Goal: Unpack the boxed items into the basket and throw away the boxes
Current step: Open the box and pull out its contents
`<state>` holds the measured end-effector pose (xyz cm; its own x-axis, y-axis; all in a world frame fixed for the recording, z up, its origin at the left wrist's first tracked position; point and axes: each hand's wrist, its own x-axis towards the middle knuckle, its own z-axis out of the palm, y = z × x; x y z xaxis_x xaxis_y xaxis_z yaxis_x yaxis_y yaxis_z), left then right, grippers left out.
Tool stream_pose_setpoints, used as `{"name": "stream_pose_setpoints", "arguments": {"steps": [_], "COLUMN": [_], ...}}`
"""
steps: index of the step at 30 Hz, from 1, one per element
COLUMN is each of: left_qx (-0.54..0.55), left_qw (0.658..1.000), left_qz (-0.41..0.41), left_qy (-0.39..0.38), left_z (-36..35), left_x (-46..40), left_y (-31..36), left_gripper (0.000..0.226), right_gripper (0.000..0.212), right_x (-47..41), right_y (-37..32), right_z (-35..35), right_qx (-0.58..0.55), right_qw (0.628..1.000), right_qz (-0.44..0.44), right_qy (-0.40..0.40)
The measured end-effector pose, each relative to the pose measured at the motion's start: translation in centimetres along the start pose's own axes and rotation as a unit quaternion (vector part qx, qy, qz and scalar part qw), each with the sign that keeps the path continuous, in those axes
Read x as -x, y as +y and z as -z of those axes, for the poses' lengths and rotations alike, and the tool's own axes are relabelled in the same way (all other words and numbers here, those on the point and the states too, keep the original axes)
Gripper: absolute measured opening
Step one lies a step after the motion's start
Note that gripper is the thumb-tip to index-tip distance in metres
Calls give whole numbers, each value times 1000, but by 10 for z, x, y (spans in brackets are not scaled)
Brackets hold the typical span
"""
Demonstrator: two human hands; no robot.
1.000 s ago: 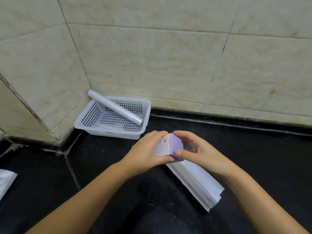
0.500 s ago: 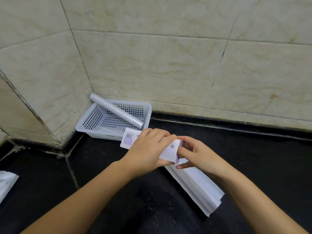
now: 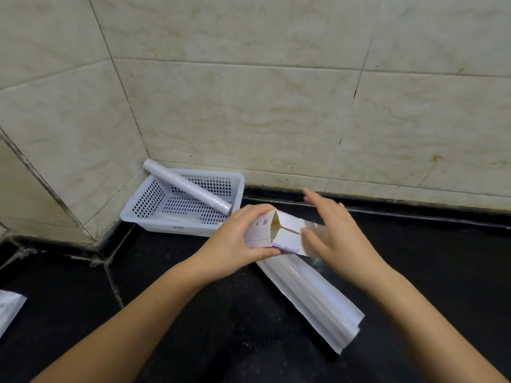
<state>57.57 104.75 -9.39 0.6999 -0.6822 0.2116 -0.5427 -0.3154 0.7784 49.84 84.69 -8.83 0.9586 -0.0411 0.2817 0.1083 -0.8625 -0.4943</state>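
Observation:
My left hand [image 3: 235, 244] grips a long white and purple box [image 3: 265, 230] above the black counter, its right end turned toward me with the flaps open. My right hand [image 3: 331, 233] is at that open end, fingers spread and blurred, touching the flaps without a firm hold. A white perforated basket [image 3: 143, 214] sits in the wall corner at the left, and a white plastic-wrapped roll [image 3: 188, 189] lies slanted across it. A flattened white box [image 3: 312, 297] lies on the counter below my hands.
The black counter [image 3: 428, 272] meets tiled walls at the back and left. A corner of something white [image 3: 8, 308] shows at the left edge of the view.
The box's end flaps have come open. My right hand let go of the end and spread its fingers. My left hand keeps hold of the box.

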Motion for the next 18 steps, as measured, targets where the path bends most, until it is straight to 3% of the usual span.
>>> {"name": "stream_pose_setpoints", "arguments": {"steps": [3, 5, 9, 11, 13, 15, 18], "left_qx": [-14, 2, 47, 46, 40, 46, 30], "left_qw": [1000, 1000, 998, 998, 999, 999, 998], "left_qz": [-3, -2, 1, -1, -3, 3, 6], "left_qy": [-1, -4, -35, -38, -21, 14, 60], "left_z": [-2, -2, -2, -4, -5, -4, -1], "left_x": [-1, -1, 4, 6, 6, 5, 0], "left_y": [3, 5, 8, 8, 8, 9, 9], "left_gripper": [57, 57, 60, 61, 60, 55, 53], "right_gripper": [43, 27, 14, 4, 16, 25, 14], "right_x": [-5, -8, -10, -13, -13, -7, 7], "right_y": [-15, -18, -18, -17, -20, -26, -37], "right_z": [0, 5, 20, 22, 20, 16, 6], "right_qx": [37, 1, -171, -196, -102, 60, 134], "right_qw": [996, 998, 985, 979, 993, 992, 975], "right_qz": [57, 57, -14, -56, -60, 23, 119], "right_qy": [-53, -42, -28, -28, 23, 107, 128]}}
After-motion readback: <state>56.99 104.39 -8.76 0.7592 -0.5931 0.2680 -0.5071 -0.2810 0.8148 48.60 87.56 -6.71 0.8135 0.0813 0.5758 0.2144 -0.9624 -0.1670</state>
